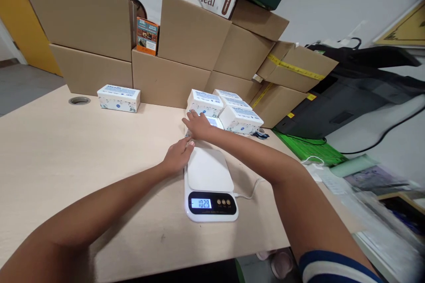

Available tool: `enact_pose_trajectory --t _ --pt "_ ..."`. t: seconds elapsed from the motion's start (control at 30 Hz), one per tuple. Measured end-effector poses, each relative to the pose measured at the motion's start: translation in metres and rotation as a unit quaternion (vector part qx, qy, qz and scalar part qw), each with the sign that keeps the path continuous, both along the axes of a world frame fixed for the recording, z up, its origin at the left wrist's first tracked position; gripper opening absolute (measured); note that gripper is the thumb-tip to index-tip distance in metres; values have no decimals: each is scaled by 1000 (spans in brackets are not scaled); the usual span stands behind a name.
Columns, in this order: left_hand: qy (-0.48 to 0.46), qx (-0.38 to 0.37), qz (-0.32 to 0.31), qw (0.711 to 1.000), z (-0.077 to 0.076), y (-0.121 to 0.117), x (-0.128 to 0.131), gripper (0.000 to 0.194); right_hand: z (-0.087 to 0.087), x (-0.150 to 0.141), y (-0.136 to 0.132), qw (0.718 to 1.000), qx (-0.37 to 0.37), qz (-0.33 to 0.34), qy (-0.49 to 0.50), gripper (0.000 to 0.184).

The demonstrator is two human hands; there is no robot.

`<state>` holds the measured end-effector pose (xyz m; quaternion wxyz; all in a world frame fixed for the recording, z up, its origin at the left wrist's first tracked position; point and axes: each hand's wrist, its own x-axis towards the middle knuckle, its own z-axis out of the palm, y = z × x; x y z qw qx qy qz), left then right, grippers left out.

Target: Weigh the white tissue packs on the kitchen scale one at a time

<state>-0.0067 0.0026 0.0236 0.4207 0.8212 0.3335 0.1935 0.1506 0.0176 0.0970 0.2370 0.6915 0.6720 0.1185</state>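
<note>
White flat plastic scale: being supported by the pale wooden counter.
Left hand: being held part-curled at the scale's far-left corner, its grip being hidden.
Right hand: being spread over the white floral-printed oblong pack, the nearer hand; whether clamped cannot be told.
Pack: being seen just beyond the scale, long axis being set roughly left-right.

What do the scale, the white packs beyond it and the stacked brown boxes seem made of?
Scale: probably plastic, smooth and white, judging by its rounded, molded-looking body.
White packs: thin plastic film or coated card, printed and squared-edged; the look leaves it open.
Brown boxes: likely cardboard with a matt finish, from their plain, dull brown panels.
</note>
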Motion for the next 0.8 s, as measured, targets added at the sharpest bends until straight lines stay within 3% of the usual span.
enact_pose_trajectory --t 0.1,0.23,0.43,0.57,0.8 --pt "11 31 -14 999 1 -2 1 59 5 -1 4 999 -39 33 -8 101" --pt "24 57 -37 997 2 -7 2 44 21 -14 21 996 -52 74 4 110" --pt "38 63 -41 996 -1 -12 2 41 41 -54 99 973 15 119 199 112" --pt "36 74 -72 994 -8 -11 1 41 35 -83 157 955 51 79 283 105" --pt "87 162 -145 972 -17 -5 1 20 9 -102 225 953 43 50 294 86"
